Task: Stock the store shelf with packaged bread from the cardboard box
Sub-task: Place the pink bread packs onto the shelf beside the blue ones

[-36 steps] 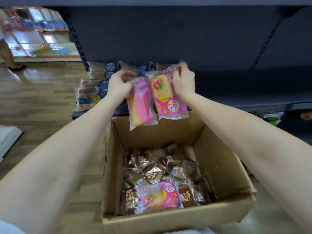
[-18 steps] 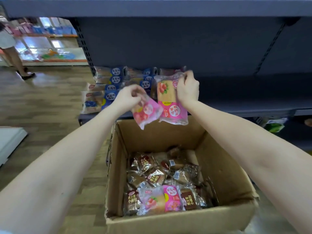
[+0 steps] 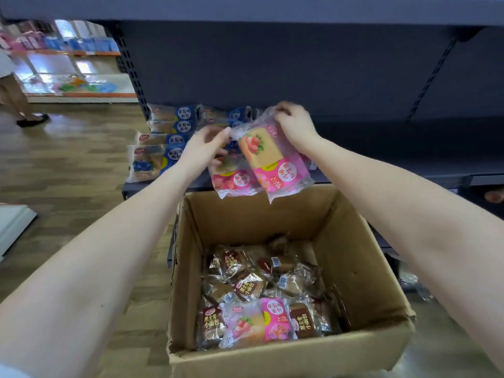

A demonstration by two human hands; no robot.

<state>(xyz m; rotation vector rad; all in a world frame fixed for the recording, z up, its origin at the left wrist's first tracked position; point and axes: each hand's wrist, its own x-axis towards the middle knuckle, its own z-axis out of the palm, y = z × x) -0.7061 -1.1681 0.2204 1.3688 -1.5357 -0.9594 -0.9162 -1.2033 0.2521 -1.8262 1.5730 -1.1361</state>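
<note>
Over the cardboard box (image 3: pixel 354 241), just before the shelf (image 3: pixel 395 170), the right hand (image 3: pixel 296 126) pinches a pink bread pack (image 3: pixel 272 162) by its top seam while the left hand (image 3: pixel 203 148) curls its fingers on a second pack (image 3: pixel 234 181); both look light, soft and slippery, so they are likely best held by the sealed edge.

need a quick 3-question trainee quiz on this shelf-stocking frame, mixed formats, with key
1. True or false: every packet in the cardboard box is brown.
2. The stacked packets already on the shelf carry labels of which colour? A red, B blue, C green.
3. Fill in: the left hand holds the lower bread packet, the right hand the upper bread packet; both wrappers are ____.

Key: 1 false, since a pink packet lies among brown packets; 2 B; 3 pink.
</note>
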